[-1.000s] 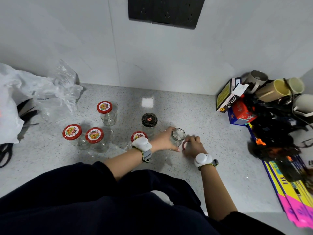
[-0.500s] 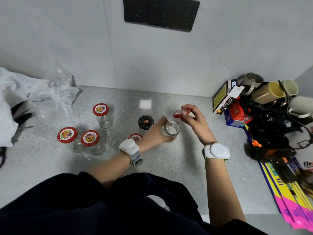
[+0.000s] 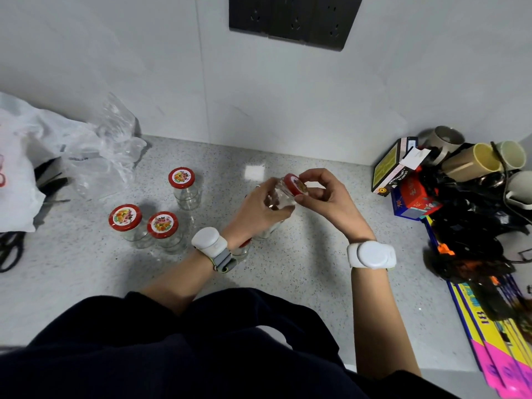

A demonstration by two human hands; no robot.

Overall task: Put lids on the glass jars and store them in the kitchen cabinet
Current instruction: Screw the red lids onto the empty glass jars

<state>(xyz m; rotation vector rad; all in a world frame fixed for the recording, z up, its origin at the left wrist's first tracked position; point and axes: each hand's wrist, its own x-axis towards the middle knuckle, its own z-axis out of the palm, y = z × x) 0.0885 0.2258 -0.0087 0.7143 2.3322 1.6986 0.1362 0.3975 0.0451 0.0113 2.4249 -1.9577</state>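
My left hand (image 3: 259,208) grips a small clear glass jar (image 3: 280,197), lifted off the speckled counter (image 3: 311,272) and tilted to the right. My right hand (image 3: 325,197) pinches a red lid (image 3: 295,184) with a fruit label against the jar's mouth. Three lidded jars stand to the left: one at the back (image 3: 184,185), two in front (image 3: 126,223) (image 3: 165,230). Two more jars are mostly hidden behind my left wrist and hand (image 3: 244,249).
Crumpled plastic bags (image 3: 72,162) lie at the far left, with black scissors (image 3: 8,249) at the edge. Boxes (image 3: 403,174), mugs (image 3: 475,162) and a dark tangle of cables (image 3: 472,226) crowd the right side. A black socket panel (image 3: 293,21) is on the wall.
The left hand lifted the open jar off the counter. The right hand picked the red lid up from the counter and brought it onto the jar's mouth.
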